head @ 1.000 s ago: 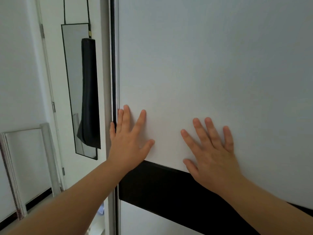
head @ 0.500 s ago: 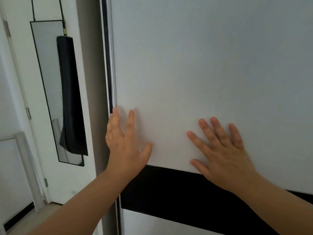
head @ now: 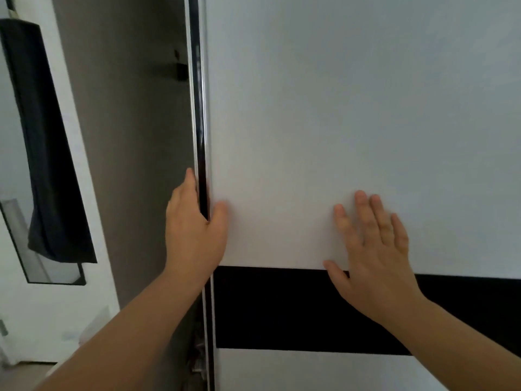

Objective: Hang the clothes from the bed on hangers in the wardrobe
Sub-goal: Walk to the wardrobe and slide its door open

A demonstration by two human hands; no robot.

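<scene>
Wardrobe door: white sliding panel with a black band, fills centre to 3 o'clock; narrow gap along its left edge.
Left hand: thumb and fingers wrapped round the door's edge.
Right hand: flat, fingers straight, on the panel.
Progress: opening barely begun; clothes, bed, hangers unseen.
Nine o'clock: black-framed mirror.

I can't see my left hand's fingers; they wrap behind the wardrobe door edge, only the thumb shows on the front. The door runs off the top, right and bottom. The wardrobe inside is mostly dark. The mirror is cut by the left edge. Both forearms leave the frame at the bottom.
</scene>
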